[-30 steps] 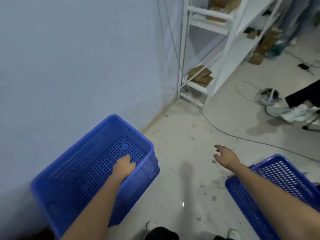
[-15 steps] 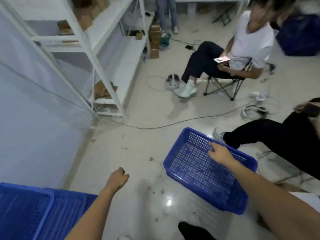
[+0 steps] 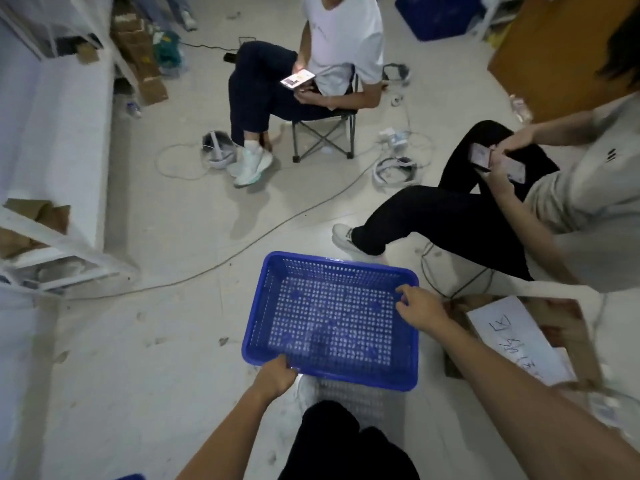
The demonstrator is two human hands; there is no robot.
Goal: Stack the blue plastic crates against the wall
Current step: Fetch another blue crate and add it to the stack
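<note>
A blue perforated plastic crate (image 3: 332, 320) sits low in front of me, just above the floor, and it is empty. My left hand (image 3: 277, 374) grips its near left corner, fingers curled over the rim. My right hand (image 3: 420, 304) holds the right rim near the far corner. A sliver of another blue crate (image 3: 130, 477) shows at the bottom edge. The wall (image 3: 20, 140) lies to my left.
White shelving (image 3: 65, 244) with cardboard pieces lines the left wall. One person sits on a folding chair (image 3: 323, 136) ahead, another person's legs (image 3: 443, 216) stretch in from the right. Cables (image 3: 242, 254) and headsets lie on the floor. A cardboard box with paper (image 3: 519, 341) stands to the right.
My view turned away from the wall crate toward the second crate. My left hand left the first crate and took this crate's near corner; my right hand settled on its right rim.
</note>
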